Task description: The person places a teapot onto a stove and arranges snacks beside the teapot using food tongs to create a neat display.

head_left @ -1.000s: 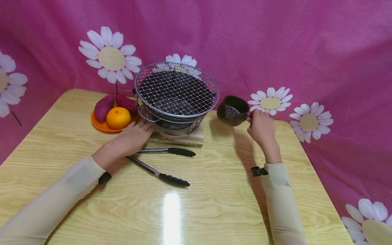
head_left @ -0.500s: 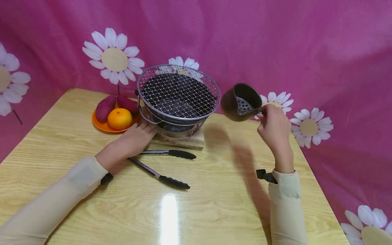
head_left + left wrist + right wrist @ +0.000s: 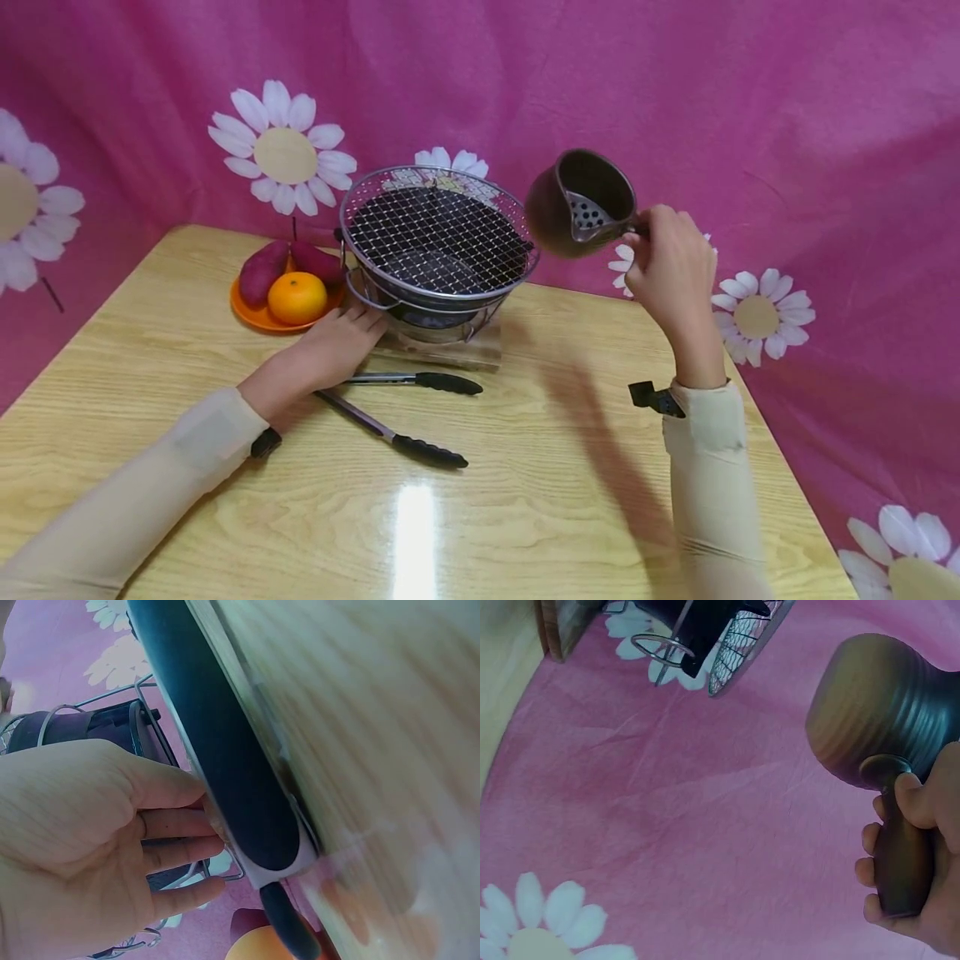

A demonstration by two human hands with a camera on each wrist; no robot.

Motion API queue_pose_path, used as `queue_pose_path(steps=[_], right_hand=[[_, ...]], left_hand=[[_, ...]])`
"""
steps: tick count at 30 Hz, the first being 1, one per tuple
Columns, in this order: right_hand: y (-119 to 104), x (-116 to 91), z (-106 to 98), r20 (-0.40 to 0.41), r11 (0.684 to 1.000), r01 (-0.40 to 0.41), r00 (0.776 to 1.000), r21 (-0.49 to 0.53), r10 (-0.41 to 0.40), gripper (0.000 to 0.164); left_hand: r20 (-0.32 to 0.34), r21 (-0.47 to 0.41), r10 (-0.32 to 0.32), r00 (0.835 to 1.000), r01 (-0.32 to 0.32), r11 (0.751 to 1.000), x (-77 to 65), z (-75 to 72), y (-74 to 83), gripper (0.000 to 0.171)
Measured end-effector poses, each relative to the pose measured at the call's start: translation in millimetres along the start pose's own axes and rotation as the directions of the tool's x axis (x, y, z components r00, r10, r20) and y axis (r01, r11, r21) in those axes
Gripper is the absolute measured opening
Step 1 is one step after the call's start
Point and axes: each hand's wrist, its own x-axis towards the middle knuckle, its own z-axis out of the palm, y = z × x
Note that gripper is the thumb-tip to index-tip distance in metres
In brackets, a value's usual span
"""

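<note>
My right hand (image 3: 671,271) grips the side handle of a dark brown teapot (image 3: 546,212). The lidless teapot is held in the air right of the grill, mouth tilted towards me, with strainer holes behind its spout. In the right wrist view, fingers and thumb wrap round the handle (image 3: 904,862). A round tabletop grill (image 3: 431,319) with a wire mesh top (image 3: 438,237) stands on a wooden board (image 3: 450,354). Low at the board's left end, my left hand (image 3: 330,350) holds its edge; the grill partly hides the fingertips.
Spread tongs (image 3: 427,452) lie before the grill, their far end hidden under my left wrist. An orange plate (image 3: 247,314) at the left bears two purple sweet potatoes (image 3: 262,273) and a mandarin (image 3: 297,298). A pink flowered cloth (image 3: 675,100) hangs behind the table (image 3: 525,500).
My right hand has raised the teapot from low above the table, first up and rightward, then higher and back towards the grill. The left hand has stayed at the board.
</note>
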Motion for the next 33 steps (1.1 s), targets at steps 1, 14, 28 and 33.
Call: queue_pose_path(steps=[1, 14, 28, 33], right_hand=[[-2.5, 5.7, -0.2, -0.004, 1.000, 0.011, 1.000, -0.001, -0.011, 0.017], [-22.5, 69.2, 19.7, 0.007, 0.989, 0.141, 0.990, -0.053, -0.141, 0.025], [-24.3, 97.0, 49.2, 0.167, 0.980, 0.175, 0.973, -0.092, -0.158, 0.028], [-28.5, 106.6, 59.2, 0.230, 0.976, 0.200, 0.957, -0.087, -0.176, 0.030]], left_hand=[[-0.002, 0.001, 0.002, 1.000, -0.002, 1.000, -0.3, -0.3, -0.1, 0.042], [0.030, -0.014, -0.015, 0.999, 0.015, 1.000, -0.7, -3.1, 1.5, 0.044], [0.029, -0.017, -0.019, 0.999, 0.020, 1.000, -0.5, -1.1, 2.1, 0.050], [0.013, -0.004, -0.014, 1.000, 0.014, 1.000, 0.1, 0.5, 1.5, 0.046]])
